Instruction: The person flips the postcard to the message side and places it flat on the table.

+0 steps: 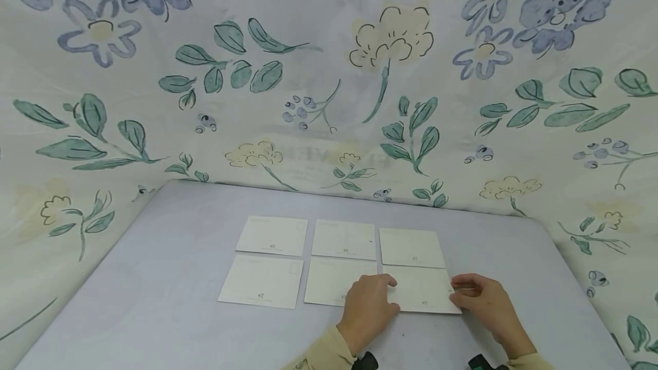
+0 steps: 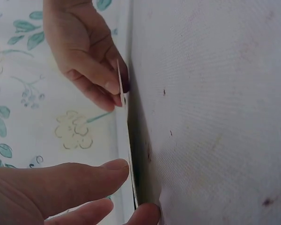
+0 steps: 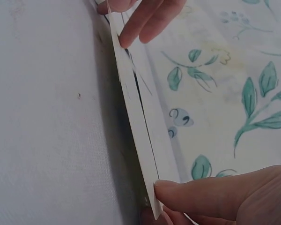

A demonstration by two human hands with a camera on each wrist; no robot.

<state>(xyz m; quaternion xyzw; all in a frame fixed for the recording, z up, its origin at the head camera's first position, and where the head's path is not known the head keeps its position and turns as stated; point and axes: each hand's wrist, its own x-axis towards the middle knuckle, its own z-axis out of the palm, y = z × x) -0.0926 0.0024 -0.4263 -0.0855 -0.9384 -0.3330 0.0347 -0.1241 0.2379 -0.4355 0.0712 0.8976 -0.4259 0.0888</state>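
Note:
Between both hands is a cream-white postcard (image 1: 424,291), printed side up with a small mark near its lower edge. My left hand (image 1: 367,308) pinches its left end; in the left wrist view the thumb (image 2: 116,169) lies on the upper face and a fingertip shows beneath. At the other end, my right hand (image 1: 489,306) pinches the right edge, its thumb (image 3: 171,192) on top and fingers below. A dark shadow runs under the near edge, which looks slightly raised from the table. Partly behind the left hand lies the lower middle postcard (image 1: 329,278).
Other postcards lie flat in two rows: upper left (image 1: 272,233), upper middle (image 1: 343,236), upper right (image 1: 411,244) and lower left (image 1: 262,278). They rest on a white-covered table (image 1: 154,278). A floral cloth (image 1: 319,147) hangs behind and at the sides.

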